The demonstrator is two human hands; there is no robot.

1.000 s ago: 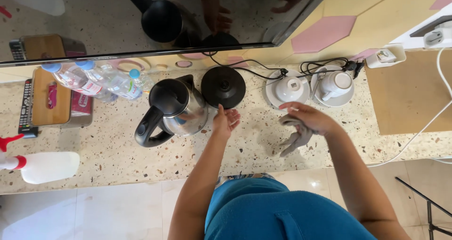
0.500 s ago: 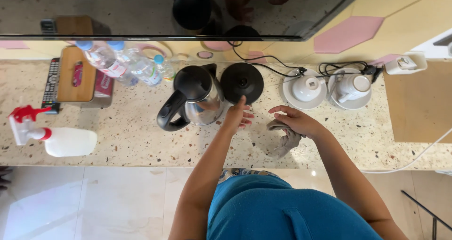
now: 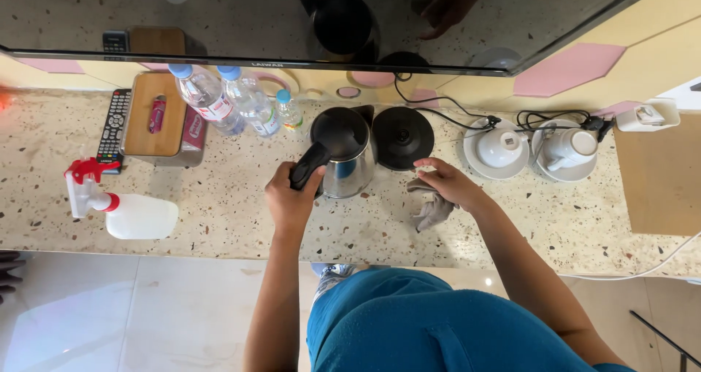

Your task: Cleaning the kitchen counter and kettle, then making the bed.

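Observation:
A steel kettle [image 3: 343, 153] with a black handle stands on the speckled stone counter [image 3: 241, 211]. My left hand [image 3: 290, 197] is closed around that handle. Just right of the kettle lies its round black base [image 3: 403, 138] with a cord running off to the right. My right hand [image 3: 449, 183] rests on a crumpled grey cloth [image 3: 432, 211] on the counter, right below the base.
Three plastic water bottles [image 3: 226, 98] stand behind the kettle. Left are a wooden board on a tray [image 3: 150, 120], a remote control [image 3: 111, 127] and a white spray bottle with red trigger [image 3: 120, 210]. Two white cups on saucers [image 3: 537, 149] sit right. A mirror [image 3: 328, 21] lines the wall.
My left hand went from the kettle's right side to its handle and closed on it. The handle now points toward me. My right hand stays on the cloth.

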